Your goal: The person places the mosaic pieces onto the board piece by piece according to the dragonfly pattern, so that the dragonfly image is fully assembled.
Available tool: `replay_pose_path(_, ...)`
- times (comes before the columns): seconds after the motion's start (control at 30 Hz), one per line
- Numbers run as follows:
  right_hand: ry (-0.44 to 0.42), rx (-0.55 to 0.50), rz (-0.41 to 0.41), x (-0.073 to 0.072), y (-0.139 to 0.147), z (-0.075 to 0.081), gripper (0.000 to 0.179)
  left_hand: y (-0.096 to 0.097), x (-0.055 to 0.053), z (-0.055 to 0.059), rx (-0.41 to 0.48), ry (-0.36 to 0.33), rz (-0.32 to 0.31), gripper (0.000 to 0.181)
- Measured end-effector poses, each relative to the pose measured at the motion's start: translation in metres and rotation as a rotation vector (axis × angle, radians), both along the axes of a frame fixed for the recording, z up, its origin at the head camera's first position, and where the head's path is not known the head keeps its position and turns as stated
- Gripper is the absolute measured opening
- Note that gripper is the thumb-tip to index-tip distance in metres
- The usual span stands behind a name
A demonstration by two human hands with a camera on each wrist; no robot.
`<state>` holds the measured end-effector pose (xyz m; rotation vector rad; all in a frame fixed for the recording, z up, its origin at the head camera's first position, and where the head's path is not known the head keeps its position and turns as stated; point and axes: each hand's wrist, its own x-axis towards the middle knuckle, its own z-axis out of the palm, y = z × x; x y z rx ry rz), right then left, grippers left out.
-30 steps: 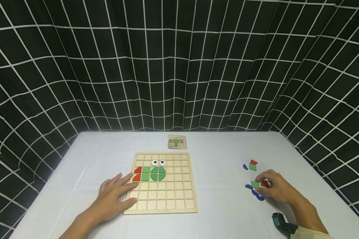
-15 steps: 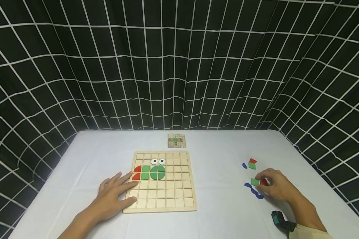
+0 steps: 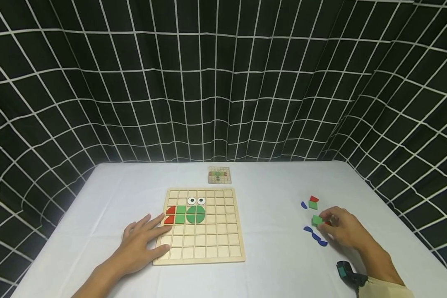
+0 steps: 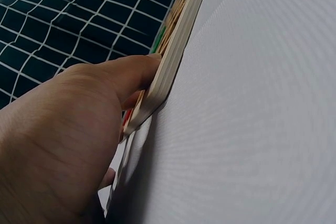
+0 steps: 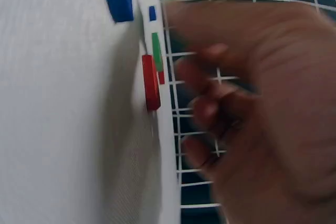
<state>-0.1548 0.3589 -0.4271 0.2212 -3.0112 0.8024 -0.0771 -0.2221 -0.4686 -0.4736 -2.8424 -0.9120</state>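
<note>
My left hand point(image 3: 143, 245) rests on the left edge of a wooden grid board point(image 3: 199, 262), fingers spread and fairly straight. In the left wrist view its thumb lies against the board's rim point(image 4: 173, 51). On the board are two red pieces point(image 3: 169, 219), two green squares point(image 3: 180, 218), a green circle made of quarters point(image 3: 195, 214) and two eye pieces point(image 3: 196, 201). Over at the right, my right hand point(image 3: 344, 228) pinches a green square point(image 3: 317, 220) between thumb and fingertips, raised off the cloth. A red piece point(image 5: 151, 82) lies below that hand, partly hidden in the head view.
Blue curved pieces point(image 3: 316, 236) lie just in front of the right hand. Farther back are another blue piece point(image 3: 304, 205), a red piece point(image 3: 314, 199) and a green one point(image 3: 313, 205). A small pattern card point(image 3: 219, 175) lies behind the board. Black gridded cloth point(image 3: 223, 103) surrounds the table.
The green square, flat on the cloth earlier, is now pinched and lifted by my right hand. The red piece beside it is more covered. My left hand stays on the board.
</note>
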Motion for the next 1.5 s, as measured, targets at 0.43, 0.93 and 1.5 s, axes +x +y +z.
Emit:
replay_pose_path(0.43, 0.407, -0.121, 0.053, 0.014, -0.044, 0.046, 0.024, -0.002, 0.001, 0.002, -0.014, 0.01, -0.003, 0.05)
replay_pose_path(0.93, 0.229, -0.238, 0.245, -0.002, -0.1, 0.039, 0.023, -0.004, -0.002, 0.004, -0.016, 0.012, 0.008, 0.051)
replay_pose_path(1.5, -0.114, -0.139, 0.301, -0.029, -0.149, 0.004, 0.037, 0.001, 0.001, 0.0, 0.003, -0.012, 0.012, 0.051)
